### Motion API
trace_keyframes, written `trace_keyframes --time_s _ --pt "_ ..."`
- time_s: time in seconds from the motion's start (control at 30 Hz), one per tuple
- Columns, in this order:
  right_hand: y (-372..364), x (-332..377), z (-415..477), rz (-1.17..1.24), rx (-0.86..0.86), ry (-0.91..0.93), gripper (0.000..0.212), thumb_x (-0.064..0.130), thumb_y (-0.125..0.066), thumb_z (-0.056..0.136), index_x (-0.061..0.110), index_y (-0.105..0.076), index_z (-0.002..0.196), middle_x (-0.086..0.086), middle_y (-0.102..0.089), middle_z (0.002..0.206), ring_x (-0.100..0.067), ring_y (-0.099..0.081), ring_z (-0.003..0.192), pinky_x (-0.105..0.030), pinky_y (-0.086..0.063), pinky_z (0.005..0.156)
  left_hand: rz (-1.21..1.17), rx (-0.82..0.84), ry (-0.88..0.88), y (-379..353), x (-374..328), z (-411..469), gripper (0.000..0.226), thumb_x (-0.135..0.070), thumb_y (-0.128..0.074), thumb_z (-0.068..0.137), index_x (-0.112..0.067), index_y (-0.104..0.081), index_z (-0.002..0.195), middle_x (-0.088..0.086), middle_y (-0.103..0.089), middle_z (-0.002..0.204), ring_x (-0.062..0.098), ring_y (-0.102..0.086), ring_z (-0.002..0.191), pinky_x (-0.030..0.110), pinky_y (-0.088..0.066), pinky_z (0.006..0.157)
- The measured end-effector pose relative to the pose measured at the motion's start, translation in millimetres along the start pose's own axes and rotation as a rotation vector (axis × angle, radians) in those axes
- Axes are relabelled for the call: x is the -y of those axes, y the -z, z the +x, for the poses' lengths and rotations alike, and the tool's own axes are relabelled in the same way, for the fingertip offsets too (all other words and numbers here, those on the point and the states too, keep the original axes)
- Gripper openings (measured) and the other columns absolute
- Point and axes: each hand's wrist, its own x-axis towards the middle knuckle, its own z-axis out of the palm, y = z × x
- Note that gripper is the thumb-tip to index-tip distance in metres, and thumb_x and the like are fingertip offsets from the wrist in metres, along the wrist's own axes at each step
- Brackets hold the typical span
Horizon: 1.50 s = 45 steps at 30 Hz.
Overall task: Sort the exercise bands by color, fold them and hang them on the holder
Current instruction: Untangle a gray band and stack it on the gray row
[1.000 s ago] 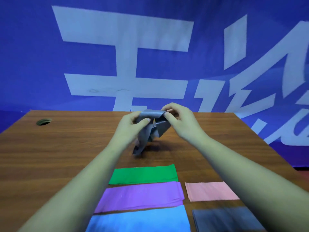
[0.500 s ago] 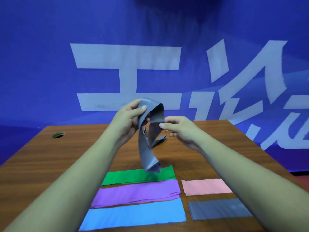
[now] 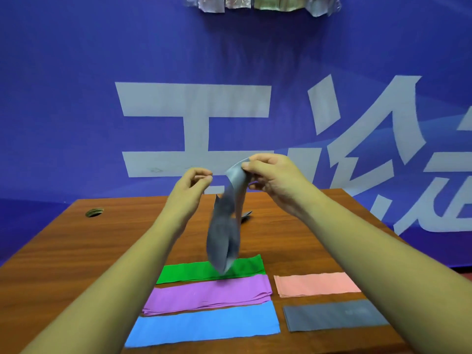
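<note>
1 wooden table carries 5 folded bands lying flat at its near side: blue band, purple band, green band, dark grey band and pink band. A loose grey band hangs above the green one, its top pinched by the right hand; the left hand, just beside, has fingers curled on nothing.

Grey band now in right grip

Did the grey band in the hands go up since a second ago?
Yes, up. The held grey band was bunched low over the table; now the right hand pinches its top above the table's far edge.
</note>
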Motion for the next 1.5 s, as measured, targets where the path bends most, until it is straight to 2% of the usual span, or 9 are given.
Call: trace_keyframes --time_s 0.2,0.4,0.6,0.7,0.87,1.0,1.1,1.27,1.5 --pt "-5 7 -11 -0.17 0.047 0.024 0.022 0.017 -0.061 0.094 -0.004 -0.064 0.09 -0.003 -0.055 0.074 -0.009 -0.05 0.066 -0.018 -0.043 0.057 -0.05 0.157 -0.231 -3 -25 -22 0.016 -0.033 -0.06 0.094 -0.023 -0.071 0.093 -0.013 -0.071 0.088 0.002 -0.062 0.088 0.019 -0.049 0.079" --pt "-2 9 -17 -0.402 -0.014 0.032 0.02 0.028 -0.069 0.088 0.009 -0.068 0.08 -0.003 -0.066 0.069 -0.01 -0.06 0.067 -0.032 -0.051 0.066 -0.007 0.111 -0.265 -4 -34 -25 0.009 -0.016 -0.064 0.093 -0.018 -0.073 0.09 -0.012 -0.071 0.081 -0.001 -0.062 0.077 0.014 -0.047 0.074" --pt "-6 15 -23 -0.523 -0.054 0.131 0.019 0.035 -0.071 0.086 0.024 -0.067 0.101 0.002 -0.069 0.09 -0.014 -0.067 0.084 -0.029 -0.055 0.07 -0.013 0.142 -0.255 -3 -44 -31 0.011 -0.017 -0.062 0.095 -0.014 -0.072 0.093 0.001 -0.074 0.086 0.009 -0.067 0.082 0.027 -0.054 0.078" --pt "-13 19 -23 -0.507 -0.006 0.128 0.007 0.024 -0.068 0.089 0.018 -0.07 0.093 0.004 -0.071 0.085 -0.006 -0.065 0.078 -0.022 -0.05 0.068 -0.036 0.114 -0.247 0 -41 -32 0.013 -0.022 -0.063 0.094 -0.013 -0.072 0.097 0.005 -0.073 0.09 0.011 -0.066 0.086 0.033 -0.051 0.08" --pt "-22 28 -19 -0.413 -0.118 0.156 0.004 0.012 -0.066 0.089 0.011 -0.069 0.088 0.003 -0.068 0.077 -0.002 -0.063 0.068 -0.018 -0.048 0.063 -0.101 0.222 -0.174 5 -27 -39 0.029 -0.038 -0.066 0.084 -0.02 -0.071 0.106 0.031 -0.064 0.104 0.034 -0.064 0.092 0.056 -0.05 0.091" --pt "-23 32 -21 -0.437 -0.003 0.02 0.015 0.022 -0.07 0.087 0.009 -0.07 0.094 -0.003 -0.069 0.08 -0.01 -0.062 0.066 -0.027 -0.05 0.06 -0.16 0.21 -0.119 -2 -20 -50 0.02 -0.03 -0.063 0.085 -0.019 -0.072 0.098 0.03 -0.062 0.087 0.024 -0.056 0.081 0.043 -0.046 0.078" --pt "-23 28 -22 -0.515 0.055 -0.019 0.017 0.018 -0.07 0.087 0.002 -0.071 0.092 -0.009 -0.067 0.077 -0.015 -0.057 0.066 -0.031 -0.046 0.059 -0.176 0.251 -0.083 -8 -14 -58 0.014 -0.021 -0.063 0.09 -0.013 -0.069 0.1 0.012 -0.064 0.079 0.018 -0.057 0.075 0.033 -0.046 0.07" --pt "-8 27 -19 -0.414 -0.089 -0.027 0.011 0.017 -0.07 0.087 0.007 -0.073 0.087 -0.006 -0.067 0.08 -0.016 -0.058 0.072 -0.031 -0.049 0.061 -0.296 0.404 0.121 -20 2 -80 0.011 -0.009 -0.062 0.092 -0.008 -0.065 0.103 0.014 -0.073 0.085 0.026 -0.069 0.073 0.032 -0.058 0.067" --pt "45 5 -27 -0.229 -0.372 -0.116 0.007 0.014 -0.066 0.09 0.011 -0.067 0.083 0.0 -0.062 0.07 -0.01 -0.057 0.058 -0.027 -0.047 0.059 -0.189 0.551 0.292 -15 26 -102 0.015 -0.017 -0.062 0.093 -0.006 -0.066 0.102 0.014 -0.07 0.078 0.02 -0.065 0.063 0.031 -0.055 0.06"
